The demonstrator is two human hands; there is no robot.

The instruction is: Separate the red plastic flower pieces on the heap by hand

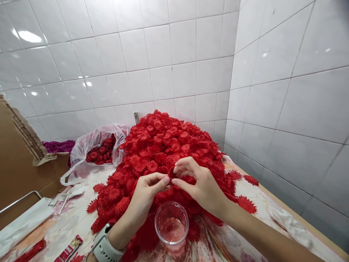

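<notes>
Over the front of a large heap of red artificial flowers (160,145), my two hands meet at a small dark red flower (171,173). My left hand (147,191) pinches its lower left edge between thumb and finger, and a pale grey watch strap circles that wrist. From the other side, the fingers and thumb of my right hand (200,183) close on the same flower, hiding much of it. A clear plastic cup (171,223) with some liquid in its bottom stands just below my hands.
Left of the heap sits an open plastic bag (79,153) of darker red flowers, beside a cardboard box (21,142). A small wrapper (69,249) lies front left. Thin sticks (214,238) lie right of the cup. Tiled walls rise behind and on the right.
</notes>
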